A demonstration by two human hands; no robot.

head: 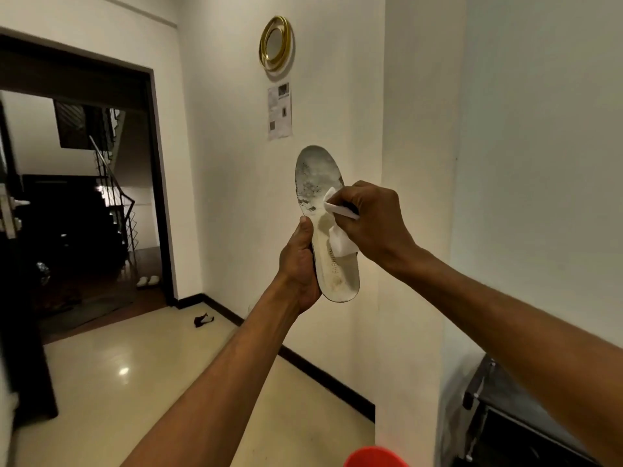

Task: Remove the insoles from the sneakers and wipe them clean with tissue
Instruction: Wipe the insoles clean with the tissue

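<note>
A person stands in a hallway with both arms raised in front of a cream wall. The left hand (298, 267) holds a white insole (325, 224) upright by its lower, heel end, thumb pressed on the left edge and fingers wrapped behind. The right hand (367, 219) has its fingers pinched tight on a folded white tissue (337, 230), which is pressed against the middle of the insole. The upper, toe half is smeared with grey dirt; the heel half looks paler. The insole appears thin, light and bendy, so it likely needs support from behind where the tissue rubs, with the grip kept at the edges. The tissue looks soft and could tear under hard scrubbing. No sneakers are in view. Far left is a dark doorway with stairs beyond.
</note>
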